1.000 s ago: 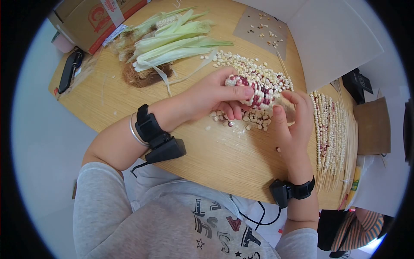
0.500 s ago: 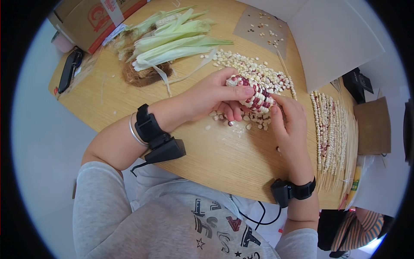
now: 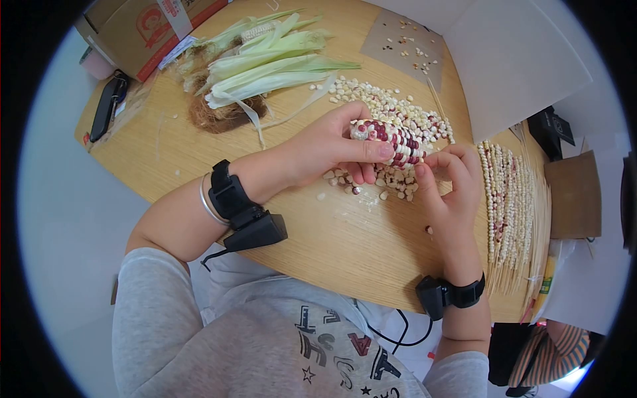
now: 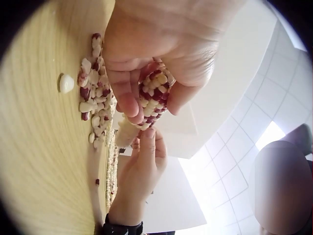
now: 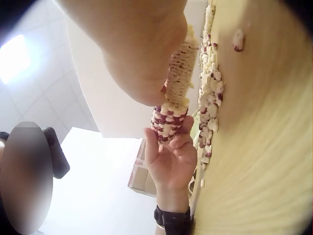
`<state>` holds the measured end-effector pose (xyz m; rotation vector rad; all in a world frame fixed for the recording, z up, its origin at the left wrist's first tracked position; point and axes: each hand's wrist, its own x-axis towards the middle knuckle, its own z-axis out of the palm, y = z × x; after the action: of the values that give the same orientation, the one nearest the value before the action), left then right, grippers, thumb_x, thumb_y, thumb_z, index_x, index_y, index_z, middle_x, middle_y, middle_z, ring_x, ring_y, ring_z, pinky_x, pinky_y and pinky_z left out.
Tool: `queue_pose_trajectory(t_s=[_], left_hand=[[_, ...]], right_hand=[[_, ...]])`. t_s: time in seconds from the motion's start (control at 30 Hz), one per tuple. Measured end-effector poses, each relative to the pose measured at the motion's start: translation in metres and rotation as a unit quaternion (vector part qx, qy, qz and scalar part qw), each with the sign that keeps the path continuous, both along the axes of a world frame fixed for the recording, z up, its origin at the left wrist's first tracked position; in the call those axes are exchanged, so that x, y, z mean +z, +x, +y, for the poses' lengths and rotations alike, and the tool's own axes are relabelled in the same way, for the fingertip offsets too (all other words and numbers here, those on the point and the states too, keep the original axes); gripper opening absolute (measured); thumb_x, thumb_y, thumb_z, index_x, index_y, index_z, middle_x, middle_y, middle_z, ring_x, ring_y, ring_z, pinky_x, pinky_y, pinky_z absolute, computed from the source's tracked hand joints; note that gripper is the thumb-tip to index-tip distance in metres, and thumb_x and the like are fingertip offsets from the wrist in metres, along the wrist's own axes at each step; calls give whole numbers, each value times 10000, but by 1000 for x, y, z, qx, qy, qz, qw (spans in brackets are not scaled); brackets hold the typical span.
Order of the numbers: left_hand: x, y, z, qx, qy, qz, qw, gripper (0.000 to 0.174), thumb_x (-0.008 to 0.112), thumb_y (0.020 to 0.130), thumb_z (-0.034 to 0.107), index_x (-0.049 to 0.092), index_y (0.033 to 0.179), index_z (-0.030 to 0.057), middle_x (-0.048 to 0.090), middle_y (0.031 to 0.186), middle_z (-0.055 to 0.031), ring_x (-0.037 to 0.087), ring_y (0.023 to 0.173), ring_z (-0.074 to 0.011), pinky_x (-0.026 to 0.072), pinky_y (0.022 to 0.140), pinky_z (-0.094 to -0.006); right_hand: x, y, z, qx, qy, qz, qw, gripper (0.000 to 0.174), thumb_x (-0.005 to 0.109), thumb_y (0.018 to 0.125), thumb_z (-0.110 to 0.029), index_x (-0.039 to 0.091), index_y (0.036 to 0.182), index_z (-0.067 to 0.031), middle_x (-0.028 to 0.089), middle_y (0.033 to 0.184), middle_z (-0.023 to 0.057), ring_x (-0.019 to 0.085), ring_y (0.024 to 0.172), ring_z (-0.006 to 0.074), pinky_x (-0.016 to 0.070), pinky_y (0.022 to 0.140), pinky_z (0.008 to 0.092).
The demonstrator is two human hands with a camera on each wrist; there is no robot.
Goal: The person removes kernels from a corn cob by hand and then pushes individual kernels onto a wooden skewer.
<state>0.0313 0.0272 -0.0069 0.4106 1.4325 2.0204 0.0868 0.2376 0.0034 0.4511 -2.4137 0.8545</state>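
Note:
A corn cob (image 3: 403,140) with dark red and white kernels lies across the left hand (image 3: 332,144), which grips its left end with the thumb along the near side. Past the kernels, the right wrist view shows a stripped, pale stretch of cob (image 5: 181,73) beside the right hand (image 3: 454,192). That hand's thumb and bent index finger pinch at the border of the kernel rows. Under the cob, a heap of loose kernels (image 3: 424,123) is spread on the wooden table (image 3: 318,232), partly hidden by both hands. One stray kernel (image 3: 429,230) lies near the right wrist.
Corn husks (image 3: 285,69) with brown silk lie at the back left, near a cardboard box (image 3: 142,50) and a black phone-like object (image 3: 108,109). Rows of kernels threaded on thin sticks (image 3: 507,205) lie at the right. White panels (image 3: 517,66) stand behind.
The right hand has come in from beside the cob, and its thumb and index finger have closed at the kernels. The cob has turned slightly in the left hand.

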Motion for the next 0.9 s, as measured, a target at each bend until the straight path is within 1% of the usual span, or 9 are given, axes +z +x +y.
queue_pose_trajectory(t_s=[0.13, 0.33, 0.4, 0.43, 0.5, 0.6, 0.73, 0.8, 0.9], left_hand=[[2, 1, 0, -2, -4, -11, 1000, 378, 679, 833, 172, 379, 1034, 60, 597, 780, -80, 636, 622, -169, 501, 485, -259], [5, 4, 0, -35, -29, 49, 998, 332, 679, 835, 194, 402, 968, 67, 595, 752, -70, 634, 624, -158, 498, 489, -248], [4, 5, 0, -34, -30, 38, 998, 319, 664, 847, 223, 417, 971, 65, 601, 777, -80, 635, 620, -162, 498, 491, -244], [5, 5, 1, -34, -30, 39, 998, 319, 664, 847, 223, 417, 971, 65, 601, 777, -80, 635, 620, -162, 498, 491, -244], [5, 4, 2, -32, -25, -12, 999, 323, 646, 859, 252, 420, 992, 62, 608, 812, -98, 637, 618, -168, 499, 491, -242], [5, 5, 2, -26, -18, -3, 999, 380, 647, 856, 310, 464, 1023, 21, 624, 817, -103, 622, 598, -145, 490, 477, -227], [7, 6, 2, -14, -23, -11, 1000, 391, 638, 859, 314, 466, 1043, 16, 628, 817, -117, 622, 577, -153, 491, 467, -230], [9, 3, 1, -30, -6, -65, 997, 389, 631, 859, 322, 471, 1040, 16, 632, 807, -129, 620, 551, -167, 493, 455, -234], [7, 3, 2, -20, -6, -80, 997, 393, 627, 857, 329, 477, 1041, 16, 633, 795, -136, 616, 532, -169, 490, 440, -230]], right_hand=[[-1, 0, 1, 0, -7, 2, 1000, 134, 705, 690, -58, 587, 752, -50, 535, 831, 77, 519, 818, 254, 392, 724, 351], [0, 2, 2, -25, 2, 1, 1000, 166, 664, 613, -27, 563, 737, -72, 539, 827, 60, 528, 811, 244, 375, 747, 353], [3, 1, 1, -11, 63, 46, 997, 191, 653, 587, -23, 546, 735, -82, 535, 822, 50, 528, 809, 234, 361, 768, 354], [3, 1, 2, -11, 63, 46, 997, 191, 653, 587, -23, 546, 735, -82, 535, 822, 50, 528, 809, 234, 361, 768, 354], [4, 0, 1, 11, 100, 83, 991, 205, 653, 579, -18, 540, 736, -85, 526, 816, 43, 524, 800, 228, 353, 775, 357], [5, 0, 1, 30, 104, 82, 991, 211, 655, 573, -17, 534, 731, -87, 519, 814, 42, 517, 797, 228, 355, 766, 358], [4, 0, 1, 40, 105, 95, 989, 215, 656, 567, -19, 531, 727, -87, 516, 816, 45, 509, 799, 236, 358, 755, 362], [5, -1, 2, 59, 110, 94, 988, 218, 652, 559, -19, 529, 726, -87, 513, 814, 53, 504, 803, 243, 362, 746, 368], [2, -2, 2, 64, 90, 99, 989, 221, 647, 551, -19, 529, 726, -86, 509, 814, 61, 502, 803, 248, 364, 744, 372]])
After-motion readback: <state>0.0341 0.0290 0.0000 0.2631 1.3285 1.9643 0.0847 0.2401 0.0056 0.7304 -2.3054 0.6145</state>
